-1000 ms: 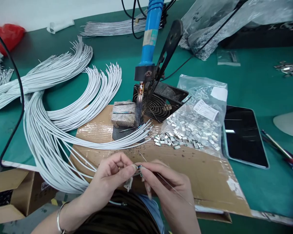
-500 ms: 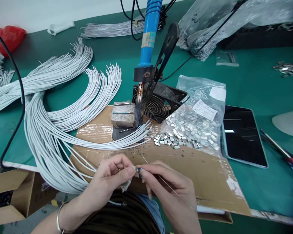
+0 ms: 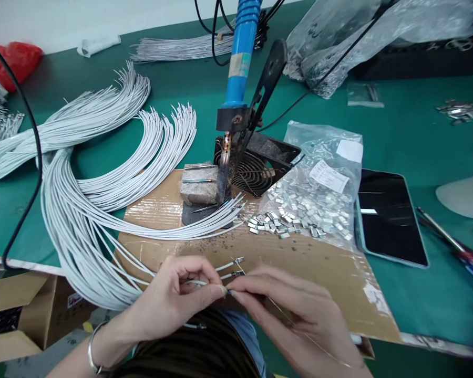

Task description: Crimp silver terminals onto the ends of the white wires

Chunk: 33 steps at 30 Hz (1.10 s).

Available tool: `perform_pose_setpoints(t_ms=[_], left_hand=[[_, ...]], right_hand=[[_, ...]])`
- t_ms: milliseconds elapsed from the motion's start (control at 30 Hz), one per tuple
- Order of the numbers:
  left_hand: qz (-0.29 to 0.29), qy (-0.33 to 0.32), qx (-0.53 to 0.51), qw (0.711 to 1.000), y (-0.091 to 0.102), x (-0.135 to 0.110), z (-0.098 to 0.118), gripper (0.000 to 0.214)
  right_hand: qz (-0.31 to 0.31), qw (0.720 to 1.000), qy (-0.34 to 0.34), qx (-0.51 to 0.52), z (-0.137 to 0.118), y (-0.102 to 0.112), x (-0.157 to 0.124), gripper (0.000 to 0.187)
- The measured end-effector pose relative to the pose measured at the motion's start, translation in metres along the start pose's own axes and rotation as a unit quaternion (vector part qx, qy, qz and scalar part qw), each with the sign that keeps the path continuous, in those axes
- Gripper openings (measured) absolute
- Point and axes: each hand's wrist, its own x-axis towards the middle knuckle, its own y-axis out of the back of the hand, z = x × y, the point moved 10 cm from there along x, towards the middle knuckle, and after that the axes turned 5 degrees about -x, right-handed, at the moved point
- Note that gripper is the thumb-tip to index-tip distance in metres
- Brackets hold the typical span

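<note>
Low in front of me, my left hand [image 3: 185, 289] is closed, thumb and finger pinching a white cable [image 3: 197, 282] near its end. My right hand [image 3: 287, 304] pinches at that same end, fingertips almost touching the left ones; the tiny part between them is mostly hidden. A thin silvery wire, looking like solder [image 3: 278, 306], runs through the right hand. Just above the fingers, two more white cables end in small metal plugs [image 3: 239, 260]. Beyond the hands, a blue-handled soldering iron [image 3: 240, 79] stands tip-down in its holder, beside a grey block [image 3: 200, 190].
Bundles of white cables [image 3: 90, 252] curve across the left. Small metal connectors [image 3: 276, 224] spill from a clear bag [image 3: 323, 136] onto cardboard [image 3: 319, 283]. A fan [image 3: 256, 168] sits behind the iron. At right lie a phone [image 3: 390, 215] and pens or tools [image 3: 453, 241].
My right hand has shifted right and turned, still pinching against the left. Two plugged cable ends now show above the fingers, and a whitish piece below my left hand is out of sight.
</note>
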Motion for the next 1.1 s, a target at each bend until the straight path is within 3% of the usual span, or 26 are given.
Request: perform_pose_setpoints(t_ms=[67, 167, 267, 367, 500, 667, 867, 933, 1033, 1100], left_hand=[[-0.045, 0.009, 0.03, 0.999, -0.009, -0.002, 0.002, 0.024], [-0.075, 0.01, 0.059, 0.995, -0.015, -0.002, 0.005, 0.023], [-0.006, -0.002, 0.035, 0.999, -0.005, 0.002, 0.006, 0.024], [0.065, -0.043, 0.025, 0.997, 0.005, 0.004, 0.011, 0.024], [0.097, -0.067, 0.03, 0.993, 0.007, 0.003, 0.014, 0.023], [0.123, -0.099, 0.104, 0.982, 0.01, -0.001, 0.016, 0.027], [0.203, -0.211, 0.225, 0.929, 0.009, -0.015, 0.025, 0.018], [0.213, -0.22, 0.208, 0.929, 0.008, -0.016, 0.02, 0.015], [0.191, -0.184, 0.114, 0.957, 0.004, -0.008, 0.007, 0.019], [0.168, -0.157, 0.03, 0.973, 0.002, -0.003, 0.001, 0.021]], right_hand=[[-0.081, 0.997, 0.003, -0.007, -0.001, -0.007, 0.005, 0.018], [-0.154, 0.98, -0.066, 0.105, 0.018, -0.021, 0.01, 0.019], [-0.091, 0.966, -0.141, 0.196, 0.047, -0.021, 0.01, 0.02], [-0.027, 0.966, -0.153, 0.205, 0.061, -0.02, 0.003, 0.022], [0.005, 0.972, -0.142, 0.189, 0.052, -0.018, -0.003, 0.021], [0.093, 0.979, -0.122, 0.137, 0.032, -0.005, -0.004, 0.01], [0.179, 0.963, -0.139, 0.149, 0.038, -0.009, -0.013, 0.012], [0.219, 0.944, -0.151, 0.195, 0.047, -0.017, -0.017, 0.018], [0.245, 0.932, -0.142, 0.225, 0.055, -0.033, -0.017, 0.033], [0.272, 0.93, -0.127, 0.212, 0.057, -0.037, -0.019, 0.034]])
